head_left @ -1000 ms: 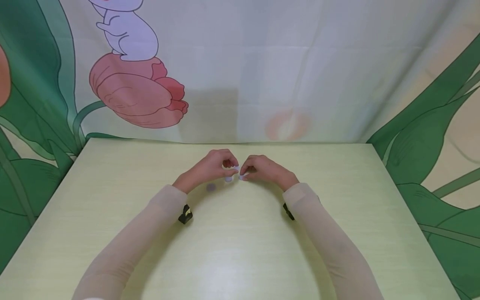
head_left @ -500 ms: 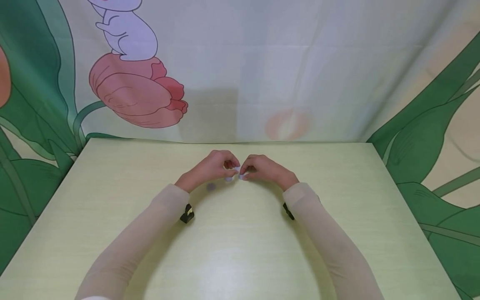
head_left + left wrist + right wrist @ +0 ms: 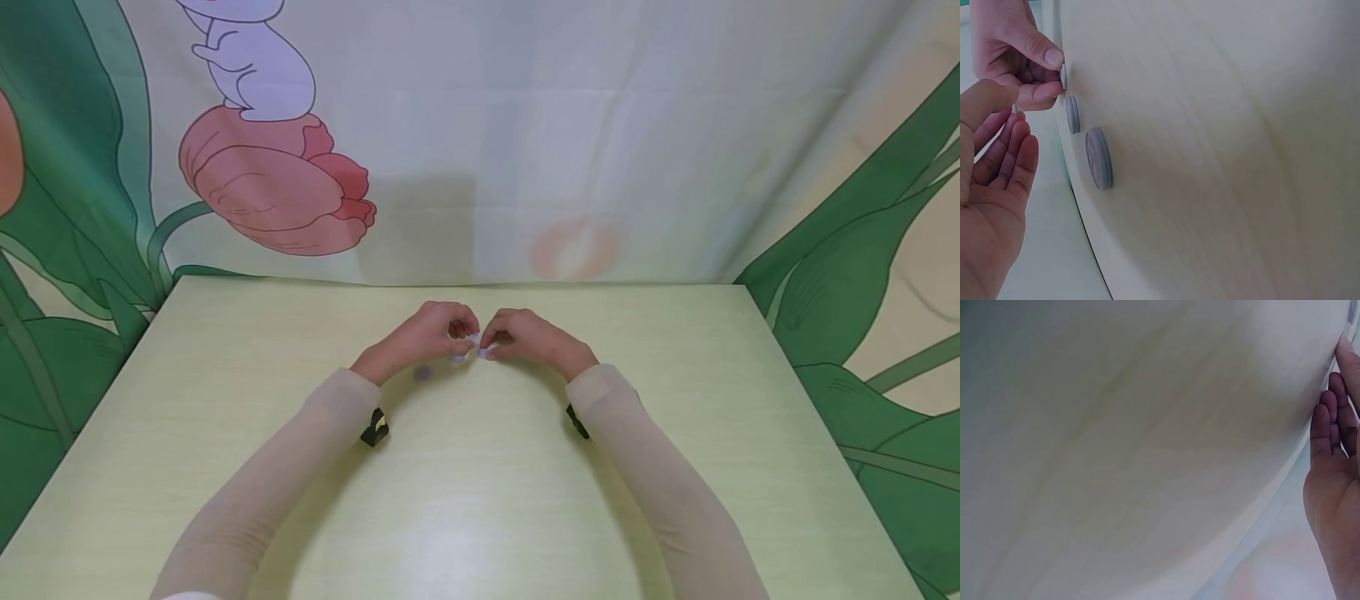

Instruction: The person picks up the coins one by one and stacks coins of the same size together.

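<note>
Near the far side of the table, my left hand (image 3: pixel 423 333) pinches a thin pale disc (image 3: pixel 1015 109) between thumb and fingertips, held edge-on in the left wrist view. Close beside it, my right hand (image 3: pixel 531 337) pinches a round grey disc (image 3: pixel 1064 76) at the table surface. Two more grey discs lie on the table by my left hand: a nearer one (image 3: pixel 1099 159) with raised lines on its face, and another (image 3: pixel 1073 114) between it and the right hand. In the right wrist view my fingers show at the right edge, and the pinched disc is mostly cut off.
The pale table (image 3: pixel 465 483) ends just beyond my hands at a printed curtain (image 3: pixel 555 150). Black wrist devices (image 3: pixel 375 427) sit under both sleeves, close over the tabletop.
My left hand has shifted very slightly right, closer to the right hand, still pinching its disc. The right hand and the two discs on the table stay in place.
</note>
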{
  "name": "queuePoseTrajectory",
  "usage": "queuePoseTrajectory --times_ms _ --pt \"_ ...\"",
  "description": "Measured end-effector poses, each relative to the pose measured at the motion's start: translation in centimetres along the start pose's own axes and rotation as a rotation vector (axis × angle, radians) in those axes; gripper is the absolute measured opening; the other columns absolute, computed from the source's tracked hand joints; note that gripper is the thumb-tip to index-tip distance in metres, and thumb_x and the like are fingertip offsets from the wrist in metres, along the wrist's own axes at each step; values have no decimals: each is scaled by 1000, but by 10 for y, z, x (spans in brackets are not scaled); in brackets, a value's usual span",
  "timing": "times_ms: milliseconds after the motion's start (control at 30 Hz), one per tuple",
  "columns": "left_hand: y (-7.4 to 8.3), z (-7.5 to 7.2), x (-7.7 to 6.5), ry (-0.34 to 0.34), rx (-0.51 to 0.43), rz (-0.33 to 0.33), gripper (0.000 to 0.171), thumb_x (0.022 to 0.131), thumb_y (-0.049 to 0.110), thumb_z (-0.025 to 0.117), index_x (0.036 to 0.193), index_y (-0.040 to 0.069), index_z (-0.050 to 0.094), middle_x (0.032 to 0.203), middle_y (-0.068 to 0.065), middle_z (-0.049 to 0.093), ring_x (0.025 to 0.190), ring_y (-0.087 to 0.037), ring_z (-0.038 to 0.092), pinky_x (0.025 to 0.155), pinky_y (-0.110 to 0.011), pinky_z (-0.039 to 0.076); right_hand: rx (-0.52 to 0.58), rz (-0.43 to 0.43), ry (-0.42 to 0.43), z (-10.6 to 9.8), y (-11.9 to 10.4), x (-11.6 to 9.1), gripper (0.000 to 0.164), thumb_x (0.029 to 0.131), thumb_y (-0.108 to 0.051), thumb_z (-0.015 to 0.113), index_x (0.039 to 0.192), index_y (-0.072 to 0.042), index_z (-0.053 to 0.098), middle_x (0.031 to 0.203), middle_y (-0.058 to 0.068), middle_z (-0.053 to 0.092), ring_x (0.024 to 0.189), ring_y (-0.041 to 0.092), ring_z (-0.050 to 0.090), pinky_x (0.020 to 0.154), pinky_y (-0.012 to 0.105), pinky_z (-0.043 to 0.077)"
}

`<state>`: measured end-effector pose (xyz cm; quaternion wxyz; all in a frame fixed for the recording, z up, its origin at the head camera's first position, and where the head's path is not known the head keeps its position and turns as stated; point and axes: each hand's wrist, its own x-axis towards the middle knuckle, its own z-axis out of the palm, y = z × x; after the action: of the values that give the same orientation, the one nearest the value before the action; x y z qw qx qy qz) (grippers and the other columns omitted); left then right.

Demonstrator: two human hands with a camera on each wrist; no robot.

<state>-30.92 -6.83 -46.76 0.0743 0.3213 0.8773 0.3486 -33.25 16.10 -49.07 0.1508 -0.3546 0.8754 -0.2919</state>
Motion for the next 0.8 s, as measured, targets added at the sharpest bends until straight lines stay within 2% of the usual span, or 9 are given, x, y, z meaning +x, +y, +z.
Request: queuePoseTrajectory --times_ms 400,600,800 --pt "-2 4 0 15 18 33 8 88 8 79 91 7 71 89 -2 69 84 -16 63 78 -29 54 -40 -14 7 0 1 1 14 93 -18 76 106 -11 75 108 1 64 104 15 63 95 26 50" --pt "-2 6 0 7 39 38 8 87 7 78 94 6 73 89 -2 70 83 -17 62 77 -31 53 -56 -18 12 -1 0 0 14 93 -19 76 105 -12 75 107 0 64 104 16 61 97 27 49" --pt "-3 7 0 -9 53 22 16 87 7 79 103 4 76 95 -4 72 86 -18 64 79 -30 55 -33 -24 13 0 2 0 13 93 -16 77 105 -12 75 108 1 64 104 15 62 96 26 49"
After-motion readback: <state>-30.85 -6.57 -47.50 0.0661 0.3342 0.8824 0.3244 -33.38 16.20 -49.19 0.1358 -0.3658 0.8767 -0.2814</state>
